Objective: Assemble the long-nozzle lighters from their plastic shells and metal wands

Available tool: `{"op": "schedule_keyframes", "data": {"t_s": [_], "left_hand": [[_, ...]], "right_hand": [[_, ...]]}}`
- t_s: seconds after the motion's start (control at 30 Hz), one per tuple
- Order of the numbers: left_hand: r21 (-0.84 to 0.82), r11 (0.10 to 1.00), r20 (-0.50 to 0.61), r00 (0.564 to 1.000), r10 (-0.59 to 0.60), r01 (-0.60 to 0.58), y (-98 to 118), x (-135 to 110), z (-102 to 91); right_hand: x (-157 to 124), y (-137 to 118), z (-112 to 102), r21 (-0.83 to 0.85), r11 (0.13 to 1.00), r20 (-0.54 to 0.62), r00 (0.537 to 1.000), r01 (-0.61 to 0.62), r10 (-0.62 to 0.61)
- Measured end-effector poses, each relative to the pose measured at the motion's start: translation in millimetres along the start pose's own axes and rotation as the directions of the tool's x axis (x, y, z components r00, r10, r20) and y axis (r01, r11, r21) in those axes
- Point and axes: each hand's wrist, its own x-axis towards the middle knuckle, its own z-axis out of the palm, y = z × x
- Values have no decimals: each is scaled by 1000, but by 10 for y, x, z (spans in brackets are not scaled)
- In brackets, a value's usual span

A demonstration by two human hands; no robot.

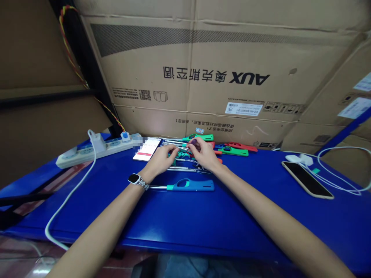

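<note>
My left hand, a watch on its wrist, reaches over a cluster of gas lighters and loose lighter parts. Its thumb and fingers curl together by the metal tubes; what they grip is hidden. Close beside it, my right hand has its fingers bent in a pinch, with a small dark spot at the fingertips that I cannot make out. Nearest me lies a blue gas lighter with a metal tube. Behind the hands are a green lighter, another green lighter and a red lighter. Thin metal tubes lie below my fingers.
A phone with a lit screen lies left of the lighters, near a white power strip. At right, a dark-screened phone lies by white cables. A large cardboard box stands behind the blue table.
</note>
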Motion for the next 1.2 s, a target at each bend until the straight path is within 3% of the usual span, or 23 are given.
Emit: {"op": "schedule_keyframes", "data": {"t_s": [0.13,0.27,0.43,0.67,0.97,1.2], "left_hand": [[-16,1000,17,1000,1,-1,-36,-5,29],[-68,997,4,1000,25,-24,-23,-17,46],[-117,989,-6,996,88,-88,200,-58,53],[-212,972,126,983,133,-104,432,-136,227],[-347,937,203,979,38,36,416,-149,328],[-337,941,208,977,53,21,429,-152,335]], "right_hand": [[5,-12,-2,29,1000,-14,1000,-9,10],[-22,-71,-91,217,975,-73,995,-49,67],[-285,-171,-345,385,918,-144,976,-97,163],[-666,-182,-561,513,837,-148,940,-192,306],[-683,-246,-524,555,820,-169,946,-140,276],[-700,-256,-510,557,825,-196,949,-99,247]]}}
